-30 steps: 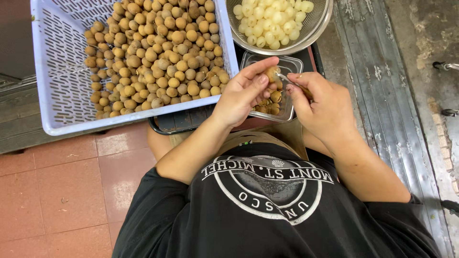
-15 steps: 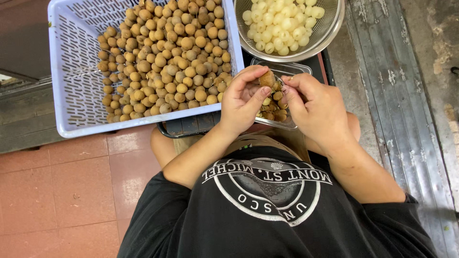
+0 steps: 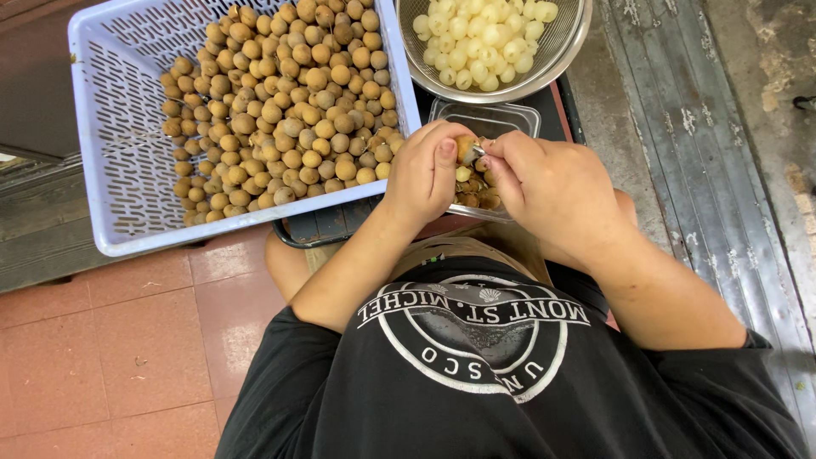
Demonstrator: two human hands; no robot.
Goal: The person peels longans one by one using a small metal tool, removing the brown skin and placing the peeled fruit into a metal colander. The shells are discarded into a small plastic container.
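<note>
My left hand (image 3: 425,174) pinches a small brown round fruit (image 3: 466,149) between thumb and fingers. My right hand (image 3: 552,187) holds a small metal tool (image 3: 478,151) whose tip touches that fruit. Both hands hover over a clear plastic tub (image 3: 484,119) that holds brown shells and bits. A pale blue plastic basket (image 3: 119,127) to the left is heaped with many brown fruits (image 3: 289,102). A metal bowl (image 3: 561,51) at the top holds peeled pale fruits (image 3: 480,38).
The basket, tub and bowl rest on a dark tray (image 3: 327,225) across my lap. Red floor tiles (image 3: 102,340) lie at lower left. Worn grey boards (image 3: 697,153) run along the right side.
My hands stay together over the tub, working the fruit. The view has shifted slightly, so the basket and bowl sit a little more to the right and higher.
</note>
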